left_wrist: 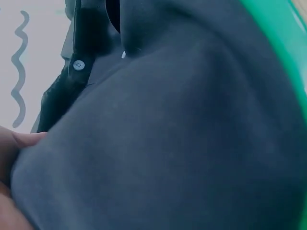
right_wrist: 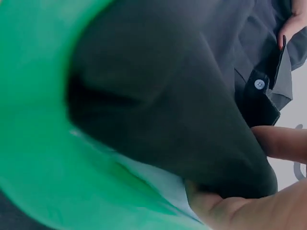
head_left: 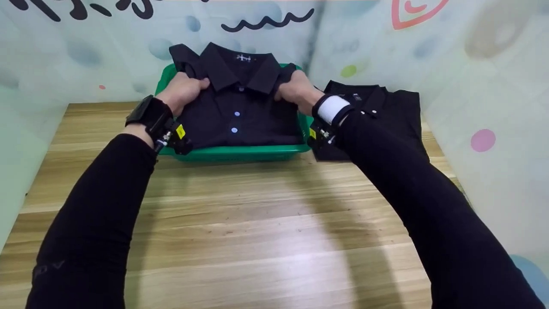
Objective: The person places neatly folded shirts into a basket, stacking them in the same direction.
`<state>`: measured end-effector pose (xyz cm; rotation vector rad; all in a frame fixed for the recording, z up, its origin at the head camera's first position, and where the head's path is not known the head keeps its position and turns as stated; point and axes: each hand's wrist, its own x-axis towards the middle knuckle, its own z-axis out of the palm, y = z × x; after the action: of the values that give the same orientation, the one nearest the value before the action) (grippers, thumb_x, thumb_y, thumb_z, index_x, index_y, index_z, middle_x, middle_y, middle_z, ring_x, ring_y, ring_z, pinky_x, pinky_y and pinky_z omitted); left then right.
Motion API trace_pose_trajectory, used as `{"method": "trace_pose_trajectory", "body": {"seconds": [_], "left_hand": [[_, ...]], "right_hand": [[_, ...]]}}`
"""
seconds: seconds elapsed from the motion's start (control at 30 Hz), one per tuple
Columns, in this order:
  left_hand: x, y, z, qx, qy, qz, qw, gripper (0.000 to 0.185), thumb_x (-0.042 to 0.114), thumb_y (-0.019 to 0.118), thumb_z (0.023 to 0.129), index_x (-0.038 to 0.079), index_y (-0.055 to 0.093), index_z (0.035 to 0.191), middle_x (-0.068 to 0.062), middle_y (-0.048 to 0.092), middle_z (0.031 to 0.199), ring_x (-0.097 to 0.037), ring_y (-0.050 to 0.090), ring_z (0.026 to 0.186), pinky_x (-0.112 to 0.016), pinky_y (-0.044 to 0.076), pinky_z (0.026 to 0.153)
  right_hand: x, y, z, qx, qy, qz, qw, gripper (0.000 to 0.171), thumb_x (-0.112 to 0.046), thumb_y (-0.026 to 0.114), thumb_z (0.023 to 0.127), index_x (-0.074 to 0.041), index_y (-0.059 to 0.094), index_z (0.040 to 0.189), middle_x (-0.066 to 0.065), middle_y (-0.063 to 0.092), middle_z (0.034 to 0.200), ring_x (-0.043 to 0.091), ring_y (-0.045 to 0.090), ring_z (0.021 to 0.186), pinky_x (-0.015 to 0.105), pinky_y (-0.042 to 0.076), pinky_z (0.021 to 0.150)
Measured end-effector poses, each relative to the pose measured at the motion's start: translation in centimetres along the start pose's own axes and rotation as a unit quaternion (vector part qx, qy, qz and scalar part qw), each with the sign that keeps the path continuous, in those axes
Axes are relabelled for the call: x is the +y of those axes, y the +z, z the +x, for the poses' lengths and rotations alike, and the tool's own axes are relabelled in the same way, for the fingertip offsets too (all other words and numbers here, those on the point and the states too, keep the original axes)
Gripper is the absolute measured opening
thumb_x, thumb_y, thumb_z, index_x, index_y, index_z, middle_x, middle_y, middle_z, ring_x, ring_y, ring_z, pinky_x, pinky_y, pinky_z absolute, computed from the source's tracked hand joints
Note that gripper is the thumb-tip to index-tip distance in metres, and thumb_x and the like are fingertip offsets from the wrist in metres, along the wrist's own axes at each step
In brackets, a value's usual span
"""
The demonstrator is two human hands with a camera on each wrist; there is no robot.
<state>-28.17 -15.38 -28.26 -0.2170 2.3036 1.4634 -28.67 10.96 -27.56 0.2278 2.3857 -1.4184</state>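
Both hands on the black shirt (head_left: 257,116), which sits in the green basket (head_left: 240,151): body within the rim, collar (head_left: 221,73) standing above the basket's far edge, buttoned front facing up and toward the camera. Left hand (head_left: 182,91), over the left side of the basket: fingers curled, thumb laid across the cloth toward the collar, pinching the shirt near one shoulder. Left wrist view agrees, cloth bulging out from the grip, though only part of the hand shows there. Right hand (head_left: 297,89), over the right side of the basket: pinching the shirt near its other shoulder. Right wrist view shows a thick fold caught between the digits, so the hand is closed only as far as the cloth allows. In that view a pale strip (right_wrist: 168,184) lies between shirt and basket; material cannot be told. Second shirt (head_left: 399,111), also black: on the wood-grain worktop (head_left: 257,214) just right of the basket, flat, its collar end away from the camera, partly hidden by the right sleeve (head_left: 411,189). Printed wall (head_left: 364,43) stands behind the basket, with a wavy black line above it.
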Motion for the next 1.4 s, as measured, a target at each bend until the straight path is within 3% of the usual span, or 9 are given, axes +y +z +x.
{"method": "trace_pose_trajectory", "body": {"seconds": [0.2,0.47,0.63,0.8,0.93,1.03,1.13,1.27,1.4], "left_hand": [[0.1,-0.6,0.0,-0.016,-0.047,0.066,0.9966,0.071,0.039,0.034,0.106,0.001,-0.001,0.156,-0.016,0.012,0.16,-0.029,0.03,0.14,-0.035,0.03,0.11],[0.0,-1.4,-0.1,-0.029,-0.077,0.142,0.9865,0.067,0.026,0.032,0.107,-0.004,-0.005,0.154,-0.021,0.002,0.161,-0.034,0.017,0.144,-0.039,0.025,0.114],[-0.3,-1.5,-0.3,-0.051,-0.079,0.163,0.9822,0.066,0.022,0.032,0.106,-0.005,-0.007,0.153,-0.025,-0.001,0.16,-0.04,0.016,0.144,-0.045,0.026,0.113],[-0.5,-0.9,-0.8,-0.058,-0.076,0.137,0.9859,0.067,0.023,0.033,0.106,-0.003,-0.007,0.154,-0.022,-0.005,0.161,-0.038,0.016,0.144,-0.044,0.025,0.113],[0.0,-0.6,-1.8,-0.063,-0.066,0.145,0.9852,0.07,0.027,0.031,0.105,-0.001,-0.013,0.152,-0.019,-0.016,0.16,-0.036,0.006,0.146,-0.041,0.02,0.115],[0.5,-0.1,-2.7,-0.055,-0.06,0.152,0.985,0.075,0.032,0.029,0.105,0.0,-0.023,0.148,-0.017,-0.026,0.157,-0.034,-0.007,0.146,-0.043,0.013,0.116],[0.8,0.6,-3.6,-0.035,-0.052,0.152,0.9863,0.081,0.037,0.03,0.104,-0.001,-0.029,0.145,-0.018,-0.03,0.155,-0.032,-0.018,0.143,-0.045,0.005,0.116],[0.6,2.0,-4.7,-0.001,-0.028,0.142,0.9894,0.086,0.043,0.033,0.104,0.001,-0.029,0.146,-0.02,-0.027,0.155,-0.03,-0.017,0.143,-0.046,0.001,0.116],[0.1,3.7,-5.7,0.043,0.023,0.101,0.9937,0.079,0.042,0.037,0.104,0.003,-0.009,0.155,-0.02,-0.011,0.16,-0.026,0.002,0.145,-0.04,0.011,0.116]], "right_hand": [[0.6,-0.3,0.0,0.007,-0.015,-0.054,0.998,0.063,-0.001,0.063,0.094,-0.001,0.03,0.147,0.011,0.039,0.144,0.02,0.044,0.121,0.022,0.041,0.085],[1.0,-0.5,-0.2,-0.007,-0.049,-0.095,0.994,0.022,0.003,0.052,0.094,-0.002,0.038,0.11,0.012,0.041,0.109,0.023,0.04,0.089,0.028,0.03,0.068],[0.9,-0.9,-0.5,-0.056,-0.042,-0.135,0.988,0.021,0.002,0.048,0.095,-0.003,0.036,0.112,0.01,0.038,0.102,0.023,0.037,0.082,0.03,0.028,0.066],[0.6,-1.5,-1.1,-0.072,-0.003,-0.114,0.991,0.057,-0.008,0.056,0.097,-0.003,0.027,0.145,0.007,0.034,0.126,0.018,0.035,0.077,0.028,0.031,0.064],[0.7,-2.0,-2.0,-0.077,0.002,-0.069,0.995,0.034,-0.013,0.059,0.096,-0.005,0.04,0.123,0.003,0.037,0.104,0.017,0.033,0.068,0.028,0.034,0.065],[1.1,-2.4,-2.9,-0.083,-0.017,-0.054,0.995,0.024,-0.016,0.06,0.097,-0.008,0.037,0.098,0.003,0.034,0.09,0.017,0.042,0.075,0.03,0.039,0.073],[1.5,-2.9,-3.7,-0.082,-0.031,-0.053,0.995,0.029,-0.02,0.059,0.099,-0.004,0.045,0.119,0.007,0.047,0.115,0.019,0.052,0.095,0.029,0.044,0.085],[2.1,-3.7,-4.5,-0.075,-0.039,-0.031,0.996,0.067,-0.028,0.055,0.101,-0.005,0.02,0.154,0.007,0.028,0.153,0.022,0.042,0.129,0.031,0.043,0.099],[3.0,-4.8,-5.1,-0.058,-0.065,0.004,0.996,0.059,-0.035,0.051,0.103,-0.006,0.03,0.15,0.01,0.039,0.146,0.024,0.043,0.13,0.035,0.043,0.101]]}}
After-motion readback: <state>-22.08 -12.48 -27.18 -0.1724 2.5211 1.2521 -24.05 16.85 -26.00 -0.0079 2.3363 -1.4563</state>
